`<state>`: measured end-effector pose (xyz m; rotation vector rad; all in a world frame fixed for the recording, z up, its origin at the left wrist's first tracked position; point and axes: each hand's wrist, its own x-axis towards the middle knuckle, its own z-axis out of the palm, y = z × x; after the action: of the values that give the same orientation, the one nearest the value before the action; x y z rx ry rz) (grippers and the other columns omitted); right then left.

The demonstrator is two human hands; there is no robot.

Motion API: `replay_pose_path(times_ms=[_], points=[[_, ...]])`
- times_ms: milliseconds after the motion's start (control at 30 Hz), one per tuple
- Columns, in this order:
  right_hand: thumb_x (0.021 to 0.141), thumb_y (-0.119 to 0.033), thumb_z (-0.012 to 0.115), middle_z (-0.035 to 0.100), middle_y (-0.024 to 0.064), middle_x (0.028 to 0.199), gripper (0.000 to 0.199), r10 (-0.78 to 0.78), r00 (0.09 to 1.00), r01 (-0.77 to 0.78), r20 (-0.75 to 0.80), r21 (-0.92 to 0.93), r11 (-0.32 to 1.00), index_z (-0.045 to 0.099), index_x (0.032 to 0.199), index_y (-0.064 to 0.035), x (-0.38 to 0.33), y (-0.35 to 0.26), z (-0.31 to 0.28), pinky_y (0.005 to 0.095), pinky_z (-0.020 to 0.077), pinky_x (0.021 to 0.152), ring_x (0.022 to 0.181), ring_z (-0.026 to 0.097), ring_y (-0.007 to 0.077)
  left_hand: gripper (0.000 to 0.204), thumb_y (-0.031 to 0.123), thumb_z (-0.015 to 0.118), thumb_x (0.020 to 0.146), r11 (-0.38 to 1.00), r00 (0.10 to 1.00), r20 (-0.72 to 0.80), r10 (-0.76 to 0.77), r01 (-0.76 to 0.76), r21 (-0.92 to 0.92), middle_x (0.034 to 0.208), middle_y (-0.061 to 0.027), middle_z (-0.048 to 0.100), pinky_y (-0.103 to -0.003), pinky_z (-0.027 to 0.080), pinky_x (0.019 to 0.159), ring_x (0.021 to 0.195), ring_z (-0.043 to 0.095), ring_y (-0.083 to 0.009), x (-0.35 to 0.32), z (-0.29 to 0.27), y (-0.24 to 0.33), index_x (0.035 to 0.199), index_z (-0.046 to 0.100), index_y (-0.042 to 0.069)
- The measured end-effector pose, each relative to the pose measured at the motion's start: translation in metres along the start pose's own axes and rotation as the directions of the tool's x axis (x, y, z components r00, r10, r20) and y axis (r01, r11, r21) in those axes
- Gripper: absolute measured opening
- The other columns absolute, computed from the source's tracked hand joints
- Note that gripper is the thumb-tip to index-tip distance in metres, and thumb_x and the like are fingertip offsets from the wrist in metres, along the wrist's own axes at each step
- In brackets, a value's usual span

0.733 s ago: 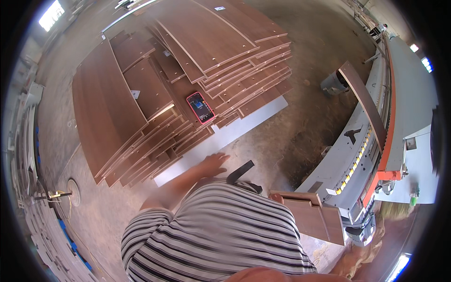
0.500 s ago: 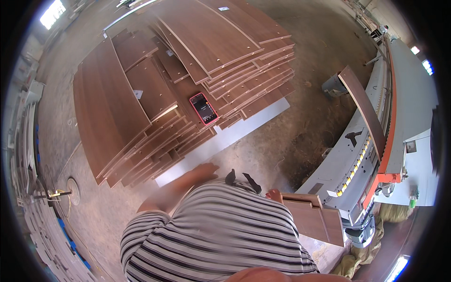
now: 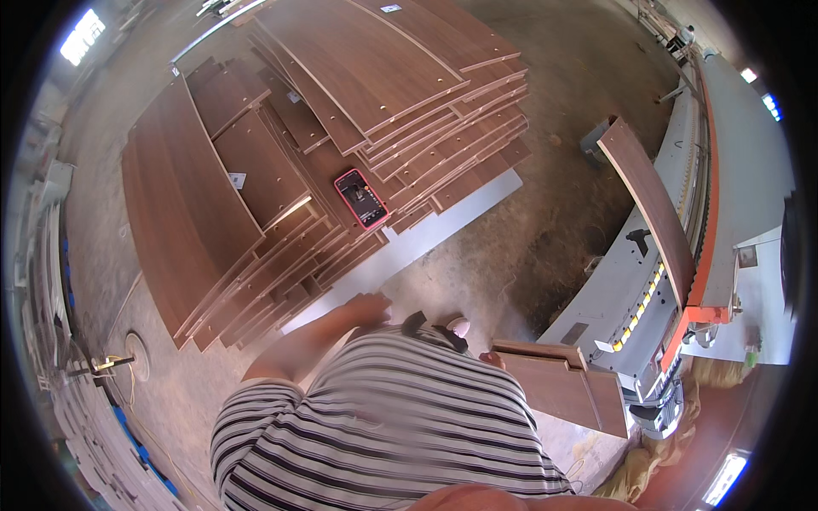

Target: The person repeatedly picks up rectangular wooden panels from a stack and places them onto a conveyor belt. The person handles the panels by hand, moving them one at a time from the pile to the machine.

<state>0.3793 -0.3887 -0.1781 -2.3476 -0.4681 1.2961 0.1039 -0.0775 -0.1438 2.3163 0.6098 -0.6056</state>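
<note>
My left hand hangs in front of my body, near the low corner of a big stack of brown wooden panels. Nothing shows in it, and its fingers are too unclear to tell how they are set. Only part of my right hand is visible, closed at the edge of some brown wooden boards at my right side. These boards overlap, with a stepped edge. A phone in a red case lies screen up on the panels, touched by neither hand.
A long grey machine with an orange rail runs along the right. A narrow wooden board leans across it, beside a black gun-shaped tool. A bucket stands beyond. White board lies beneath the stack.
The whole view has shifted slightly. My left hand looks less stretched out and less blurred. The phone's screen shows a different picture. My right hand stays at the boards.
</note>
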Motion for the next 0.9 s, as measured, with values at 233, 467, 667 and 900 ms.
replay_pose_path(times_ms=[233, 467, 667, 900], points=[[0.086, -0.022, 0.052, 0.067, 0.0107, 0.076, 0.024, -0.176, 0.984, 0.178, 0.036, -0.046, 0.983, 0.062, 0.089, 0.0003, 0.052, 0.066, -0.047, 0.0288, 0.0527, 0.059, 0.068, 0.066, 0.0169, 0.042, 0.035, 0.052, 0.086, 0.976, 0.992, -0.124, 0.014, -0.040, -0.213, 0.111, -0.0185, 0.057, -0.044, 0.043, 0.087, 0.102, 0.055, -0.0348, 0.044, 0.008, 0.030, 0.118, 0.053, 0.008], [0.086, -0.017, 0.053, 0.065, 0.0114, 0.074, 0.021, -0.346, 0.935, 0.348, -0.075, 0.362, 0.865, 0.060, 0.092, 0.0020, 0.127, 0.191, -0.085, 0.0295, 0.0534, 0.055, 0.062, 0.064, 0.0173, 0.038, 0.028, 0.051, 0.091, 0.840, 0.972, -0.126, 0.198, -0.234, -0.489, 0.107, -0.0146, 0.061, -0.034, 0.046, 0.085, 0.099, 0.059, -0.0260, 0.128, -0.021, 0.101, 0.118, 0.052, 0.001], [0.083, -0.017, 0.056, 0.066, 0.0060, 0.077, 0.014, 0.068, 0.986, -0.008, -0.155, 0.357, 0.934, 0.062, 0.085, -0.0039, 0.067, 0.167, -0.113, 0.0303, 0.0532, 0.058, 0.066, 0.066, 0.0172, 0.042, 0.029, 0.050, 0.094, 0.318, 0.991, 0.047, 0.128, 0.004, -0.948, 0.113, -0.0120, 0.059, -0.034, 0.044, 0.089, 0.103, 0.058, -0.0222, 0.217, -0.089, 0.224, 0.128, 0.043, 0.005], [0.082, -0.018, 0.056, 0.067, 0.0035, 0.087, 0.013, 0.091, 0.966, -0.060, -0.241, 0.133, 0.989, 0.065, 0.084, -0.0097, 0.020, 0.260, -0.096, 0.0323, 0.0532, 0.061, 0.077, 0.066, 0.0169, 0.067, 0.043, 0.063, 0.083, -0.200, 0.951, -0.100, 0.294, -0.041, -0.979, 0.130, -0.0176, 0.043, -0.042, 0.035, 0.103, 0.125, 0.039, -0.0293, 0.338, -0.109, 0.376, 0.130, 0.034, 0.005]])
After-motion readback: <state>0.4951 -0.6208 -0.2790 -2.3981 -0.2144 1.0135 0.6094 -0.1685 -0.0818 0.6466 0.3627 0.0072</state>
